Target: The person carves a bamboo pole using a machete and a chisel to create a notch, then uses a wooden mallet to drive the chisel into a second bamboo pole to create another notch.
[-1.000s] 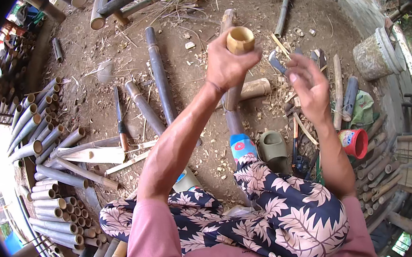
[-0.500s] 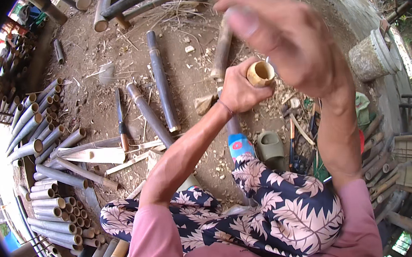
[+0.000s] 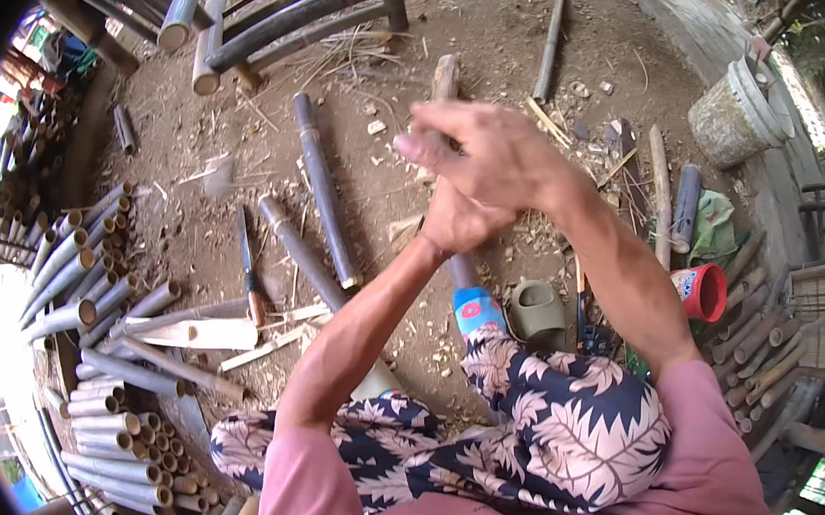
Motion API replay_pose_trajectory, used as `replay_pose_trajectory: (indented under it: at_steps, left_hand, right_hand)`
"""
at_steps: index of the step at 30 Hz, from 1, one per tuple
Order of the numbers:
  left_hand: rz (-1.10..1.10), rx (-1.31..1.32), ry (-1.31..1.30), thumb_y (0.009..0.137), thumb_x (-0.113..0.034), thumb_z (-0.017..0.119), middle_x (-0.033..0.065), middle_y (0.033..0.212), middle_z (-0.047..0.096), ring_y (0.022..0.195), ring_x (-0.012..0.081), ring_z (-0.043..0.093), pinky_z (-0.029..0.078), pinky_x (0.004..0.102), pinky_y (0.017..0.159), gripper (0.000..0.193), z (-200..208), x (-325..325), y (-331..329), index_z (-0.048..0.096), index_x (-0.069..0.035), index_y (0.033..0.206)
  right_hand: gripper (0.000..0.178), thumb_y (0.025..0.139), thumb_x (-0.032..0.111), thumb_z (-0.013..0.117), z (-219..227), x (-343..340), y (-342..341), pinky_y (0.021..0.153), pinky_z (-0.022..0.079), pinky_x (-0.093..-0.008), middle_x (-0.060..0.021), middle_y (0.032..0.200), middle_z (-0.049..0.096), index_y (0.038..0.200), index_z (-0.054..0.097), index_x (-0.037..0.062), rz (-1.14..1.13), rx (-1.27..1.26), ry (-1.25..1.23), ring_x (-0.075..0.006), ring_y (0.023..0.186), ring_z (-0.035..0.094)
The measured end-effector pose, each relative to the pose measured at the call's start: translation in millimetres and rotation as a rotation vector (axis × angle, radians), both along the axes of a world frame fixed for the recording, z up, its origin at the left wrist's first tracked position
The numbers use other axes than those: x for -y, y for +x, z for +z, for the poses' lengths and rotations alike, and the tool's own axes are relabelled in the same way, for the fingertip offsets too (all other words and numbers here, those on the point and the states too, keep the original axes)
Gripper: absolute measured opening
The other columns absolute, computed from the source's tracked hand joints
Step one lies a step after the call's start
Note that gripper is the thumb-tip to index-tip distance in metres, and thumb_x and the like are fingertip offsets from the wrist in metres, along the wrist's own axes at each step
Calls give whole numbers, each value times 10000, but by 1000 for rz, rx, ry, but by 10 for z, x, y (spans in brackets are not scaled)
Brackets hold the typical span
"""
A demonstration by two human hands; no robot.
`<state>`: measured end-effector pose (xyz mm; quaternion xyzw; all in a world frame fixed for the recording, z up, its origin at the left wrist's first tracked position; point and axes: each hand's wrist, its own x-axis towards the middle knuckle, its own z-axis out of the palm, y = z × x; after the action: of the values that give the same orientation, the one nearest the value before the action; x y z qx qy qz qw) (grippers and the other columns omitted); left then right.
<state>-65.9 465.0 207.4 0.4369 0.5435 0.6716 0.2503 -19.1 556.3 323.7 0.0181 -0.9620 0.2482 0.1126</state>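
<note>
My left hand (image 3: pixel 464 222) is closed in front of me, above my blue sock (image 3: pixel 478 311). Its fingers are mostly covered now; the earlier picture shows them wrapped round a short, pale bamboo tube, which is hidden at this moment. Across the top of it lies my right hand (image 3: pixel 507 152), palm down, with thumb and fingers stretched out to the left. Just beyond both hands, the end of a wooden log (image 3: pixel 446 75) shows on the ground.
A large knife (image 3: pixel 249 265) and dark bamboo poles (image 3: pixel 325 191) lie at left on chip-strewn soil. Cut bamboo (image 3: pixel 116 449) is stacked at far left. A green clog (image 3: pixel 539 313), a red tub (image 3: pixel 706 293) and a stained bucket (image 3: pixel 735 118) stand right. A bamboo bench (image 3: pixel 306 12) stands ahead.
My right hand has come down and left from its raised position onto my left hand, covering the bamboo tube. The left hand has shifted slightly left and lower.
</note>
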Motion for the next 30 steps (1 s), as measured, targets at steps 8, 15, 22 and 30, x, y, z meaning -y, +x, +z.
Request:
replay_pose_trajectory:
  at_steps: [8,15,22,30]
  left_hand:
    - [393,104,14,773,-13,753,51,897,646,832,116,634,526,265,753,346,299,332,270,550,-12,1054]
    - [392,29,18,739,50,731,86,876,627,844,169,628,524,344,824,356,177,300,269,520,-9,1020]
    - [400,-5,-9,730,49,703,105,882,602,863,206,608,500,420,875,362,165,573,159,495,-21,1017]
    - [350,-16,34,742,39,707,103,904,575,865,212,595,492,433,879,401,105,413,168,462,-32,1051]
  right_hand:
    - [297,929,193,597,-1259,-1897,950,879,509,-375,-160,1026,688,1165,608,12,-781,137,-186,-292,969,671]
    - [532,882,108,570,-3512,-2620,768,1006,435,-475,-179,1312,514,1395,435,63,-556,328,397,-354,1245,465]
    - [424,954,188,419,-2831,-2022,308,701,512,-414,-102,873,529,1345,412,24,-607,632,-304,-217,798,552]
    - [461,999,264,357,-2588,-394,1093,483,563,-374,-126,890,571,1429,331,98,-340,214,-2090,-206,586,617]
